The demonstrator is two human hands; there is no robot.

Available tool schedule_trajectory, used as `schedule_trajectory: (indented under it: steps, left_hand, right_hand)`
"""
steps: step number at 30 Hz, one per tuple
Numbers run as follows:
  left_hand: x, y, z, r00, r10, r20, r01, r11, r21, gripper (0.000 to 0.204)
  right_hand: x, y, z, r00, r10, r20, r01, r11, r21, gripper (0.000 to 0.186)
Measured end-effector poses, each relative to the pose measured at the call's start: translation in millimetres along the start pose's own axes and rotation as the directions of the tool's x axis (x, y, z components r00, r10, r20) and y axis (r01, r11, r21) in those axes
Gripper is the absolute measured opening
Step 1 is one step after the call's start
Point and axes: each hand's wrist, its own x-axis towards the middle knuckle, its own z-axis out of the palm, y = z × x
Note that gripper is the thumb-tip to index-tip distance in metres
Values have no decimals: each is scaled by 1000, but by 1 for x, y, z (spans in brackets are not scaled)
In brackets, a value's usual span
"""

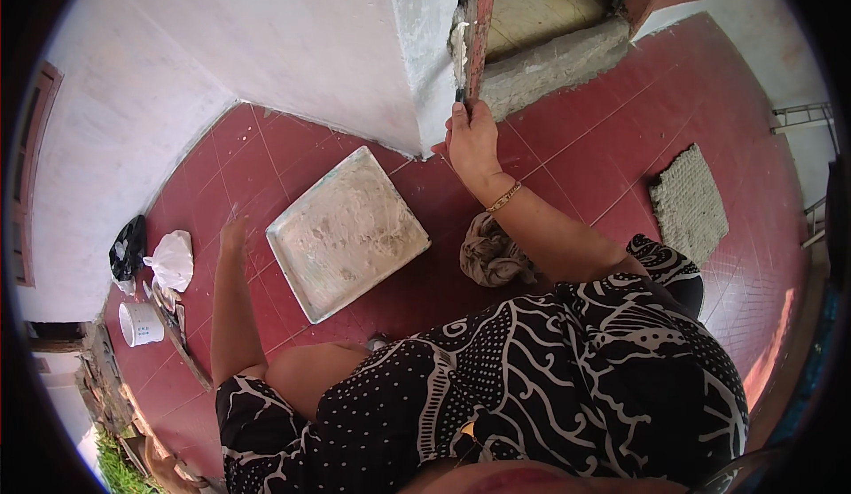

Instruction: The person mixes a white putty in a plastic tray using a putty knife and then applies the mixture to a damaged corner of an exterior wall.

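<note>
While the left hand [234, 233] rests flat and open on the red floor [585, 153], the right hand [472, 140] grips a scraper [461, 95] against the wall corner [434, 60]. A smeared square tray [346, 233] lies between them.

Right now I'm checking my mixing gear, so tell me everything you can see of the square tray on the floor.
The square tray lies flat on the red tiled floor, turned cornerwise near the white wall corner. It looks like pale, light-bluish metal or plastic with a low raised rim. Its inside is smeared with beige-grey paste. Neither hand touches it: the left hand rests on the tiles beside it, and the right hand is up at the wall edge.
</note>
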Motion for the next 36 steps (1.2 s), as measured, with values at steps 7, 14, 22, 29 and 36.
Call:
schedule_trajectory:
  steps: [7,14,22,29,36]
  left_hand:
    - [14,-11,-16,1000,0,15,-1,1000,16,22]
    - [-23,14,3,999,36,-7,-35,996,85,36]
    - [-27,21,20,1000,5,30,-8,995,96,42]
    - [-46,39,45,998,-1,55,-5,994,109,54]
    - [-71,56,61,999,38,1,-38,993,111,53]
  right_hand:
    - [-1,3,28,998,-67,7,67,998,11,19]
    - [1,-18,39,995,73,63,-79,993,87,20]
    - [4,-30,23,985,102,139,-107,994,26,21]
    - [-4,-40,-7,979,116,169,-110,993,-41,21]
    - [-11,-50,-39,960,163,226,-162,987,-21,21]
